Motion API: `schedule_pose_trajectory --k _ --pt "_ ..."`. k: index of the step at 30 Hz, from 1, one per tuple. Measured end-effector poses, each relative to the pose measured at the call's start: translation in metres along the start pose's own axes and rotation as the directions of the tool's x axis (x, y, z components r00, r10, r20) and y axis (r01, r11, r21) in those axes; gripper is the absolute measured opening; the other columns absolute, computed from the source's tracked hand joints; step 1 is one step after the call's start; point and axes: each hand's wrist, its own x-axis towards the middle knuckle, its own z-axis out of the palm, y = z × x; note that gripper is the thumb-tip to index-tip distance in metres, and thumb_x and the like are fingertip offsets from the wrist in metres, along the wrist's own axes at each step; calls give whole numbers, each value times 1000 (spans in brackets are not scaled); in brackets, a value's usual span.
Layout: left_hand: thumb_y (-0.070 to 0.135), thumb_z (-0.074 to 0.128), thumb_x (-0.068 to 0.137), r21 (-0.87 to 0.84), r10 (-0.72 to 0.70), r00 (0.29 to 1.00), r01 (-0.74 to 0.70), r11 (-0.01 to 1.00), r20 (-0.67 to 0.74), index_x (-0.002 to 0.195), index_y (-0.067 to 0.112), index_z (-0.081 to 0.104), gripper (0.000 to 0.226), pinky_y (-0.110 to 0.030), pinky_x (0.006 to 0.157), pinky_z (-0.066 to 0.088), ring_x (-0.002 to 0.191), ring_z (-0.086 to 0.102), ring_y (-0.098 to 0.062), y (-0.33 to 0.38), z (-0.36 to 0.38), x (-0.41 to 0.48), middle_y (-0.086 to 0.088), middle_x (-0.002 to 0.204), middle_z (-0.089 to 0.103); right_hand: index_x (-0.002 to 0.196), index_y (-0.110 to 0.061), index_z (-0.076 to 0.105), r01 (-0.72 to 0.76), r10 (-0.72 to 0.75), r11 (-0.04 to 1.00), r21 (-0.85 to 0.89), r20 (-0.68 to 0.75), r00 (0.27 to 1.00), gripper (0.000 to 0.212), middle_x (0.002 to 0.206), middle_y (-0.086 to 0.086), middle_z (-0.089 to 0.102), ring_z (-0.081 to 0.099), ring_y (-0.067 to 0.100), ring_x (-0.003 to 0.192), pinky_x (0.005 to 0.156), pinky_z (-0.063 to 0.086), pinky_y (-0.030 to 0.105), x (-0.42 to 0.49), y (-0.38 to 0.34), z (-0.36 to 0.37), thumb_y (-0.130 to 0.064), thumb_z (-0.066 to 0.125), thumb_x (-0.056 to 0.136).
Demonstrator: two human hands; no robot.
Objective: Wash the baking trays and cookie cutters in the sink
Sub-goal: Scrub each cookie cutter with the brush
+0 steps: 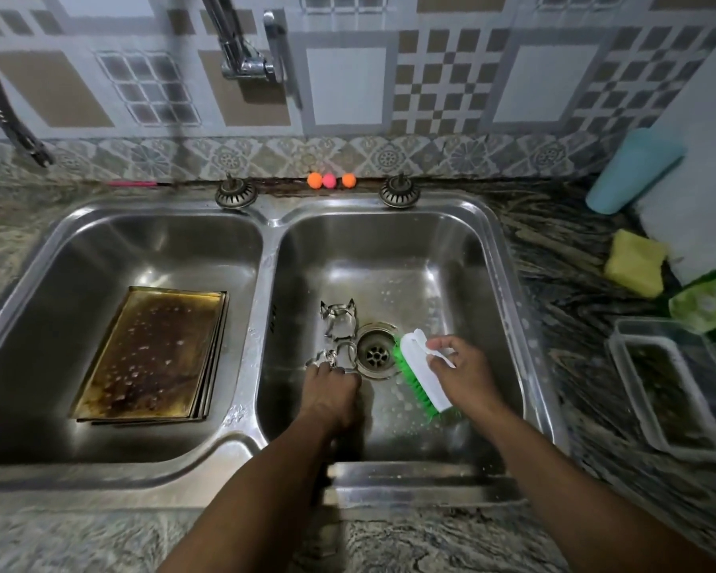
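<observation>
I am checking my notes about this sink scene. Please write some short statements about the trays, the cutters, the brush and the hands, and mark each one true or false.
1. The baking trays lie stacked in the left basin. True.
2. The right hand holds a yellow sponge. False: it holds a scrub brush with a white back and green bristles; the yellow sponge lies on the counter to the right.
3. The left hand is on a cookie cutter beside the drain. True.
4. A second cookie cutter lies in the left basin. False: it lies in the right basin, just beyond the first one.
5. The trays look clean. False: the top tray is covered with dark brown residue.
</observation>
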Motion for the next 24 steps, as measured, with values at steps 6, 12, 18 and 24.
schedule_pose_trajectory --k 6,12,18,24 --pt "44 62 75 -565 -7 976 -119 817 -216 123 29 67 51 -31 95 50 111 62 -23 -1 -28 -17 0 123 62 103 -22 67 5 -5 1000 4 -90 996 15 111 5 66 61 16 86 57 42 23 -3 -21 -2 -12 63 93" --pt "32 76 72 -684 6 927 -282 673 -376 106 27 74 35 -22 81 54 87 64 -10 -3 -71 -36 8 99 66 95 -25 66 85 -86 996 -18 -245 966 11 103 -2 70 65 19 91 76 52 33 -21 -51 -14 -17 68 89" --pt "15 84 74 -742 108 924 -361 565 -367 104 23 67 35 -15 58 52 64 65 6 11 -100 -44 9 81 71 95 -28 71 126 -130 991 -38 -411 902 12 101 -6 71 65 16 96 84 53 33 -43 -67 -74 -20 71 87" --pt "32 91 69 -742 164 898 -431 514 -408 107 36 64 47 -29 70 60 84 68 -7 55 -114 -46 13 102 67 103 -21 71 12 -99 989 -146 -600 794 13 108 5 67 62 28 102 80 45 31 -64 -56 -173 -20 67 91"
